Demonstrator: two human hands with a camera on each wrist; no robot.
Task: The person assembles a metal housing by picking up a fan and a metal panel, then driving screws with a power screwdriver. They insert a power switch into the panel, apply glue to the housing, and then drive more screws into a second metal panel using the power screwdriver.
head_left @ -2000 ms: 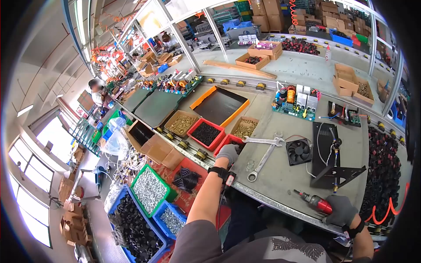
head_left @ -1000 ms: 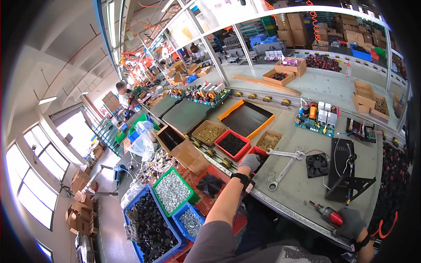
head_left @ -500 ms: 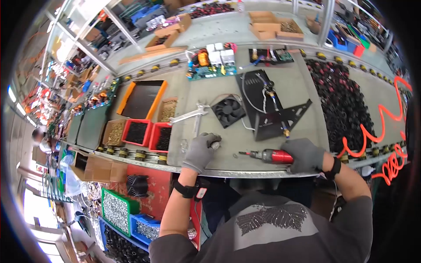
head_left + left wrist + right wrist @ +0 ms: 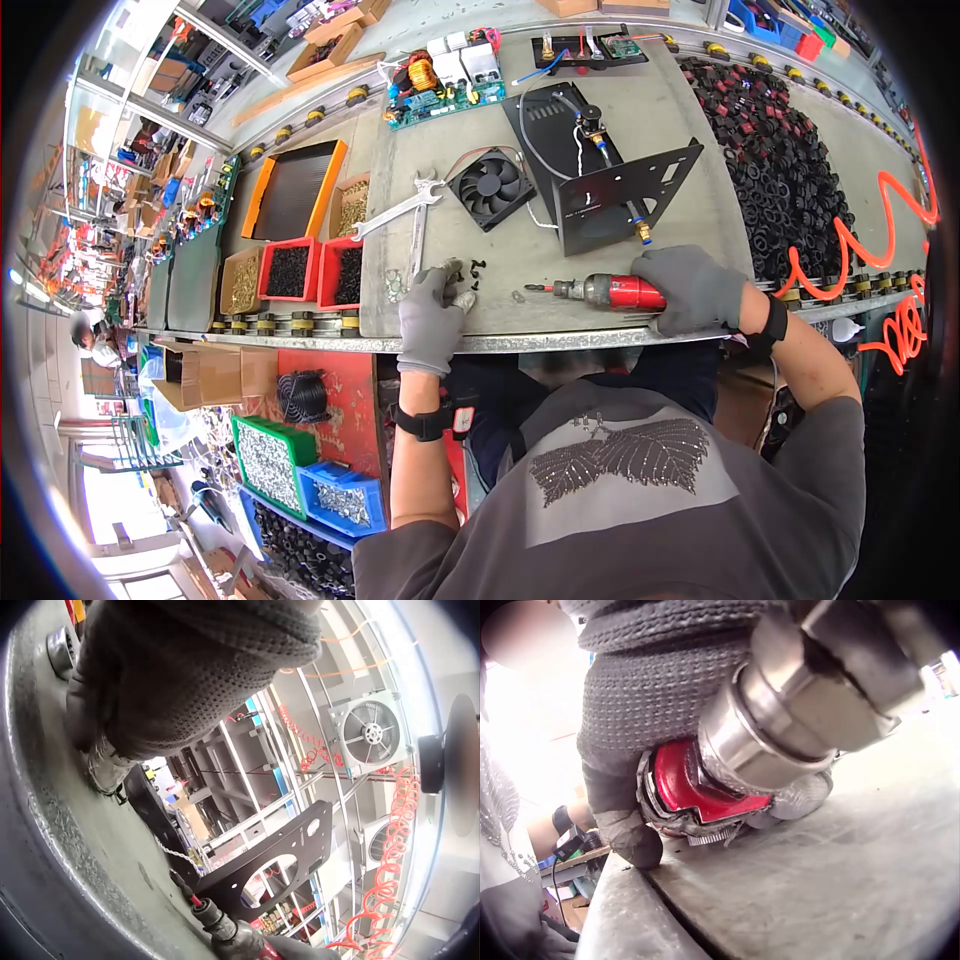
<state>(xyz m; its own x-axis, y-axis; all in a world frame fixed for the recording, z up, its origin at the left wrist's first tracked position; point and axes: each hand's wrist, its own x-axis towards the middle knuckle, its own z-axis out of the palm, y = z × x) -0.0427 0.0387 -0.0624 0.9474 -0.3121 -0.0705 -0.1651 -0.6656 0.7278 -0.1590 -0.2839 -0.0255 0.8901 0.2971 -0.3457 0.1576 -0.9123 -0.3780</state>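
My left hand [image 4: 432, 318], in a grey glove, is low over the bench's front part. Several small black screws [image 4: 477, 275] lie on the bench beside its fingertips, with the thumb and forefinger apart. In the left wrist view the taped fingertip [image 4: 109, 769] is right at the bench surface. My right hand [image 4: 690, 290] grips a red power screwdriver [image 4: 625, 292] lying along the bench, its bit pointing left. The right wrist view shows its metal rear fitting [image 4: 780, 712] and gloved fingers wrapped round the red body. A black fan [image 4: 490, 188] lies beyond the screws.
Two wrenches [image 4: 412, 215] cross left of the fan. A black metal bracket [image 4: 625, 190] stands behind the screwdriver. Red bins [image 4: 290, 270] of black screws sit at left, a circuit board [image 4: 445, 85] at the back. Black parts [image 4: 770, 190] are heaped right, near an orange coiled hose [image 4: 850, 260].
The left hand has come from the red bin at left to the bench's front, and black screws now lie beside its fingers. The right hand keeps its hold on the screwdriver. The head view has turned.
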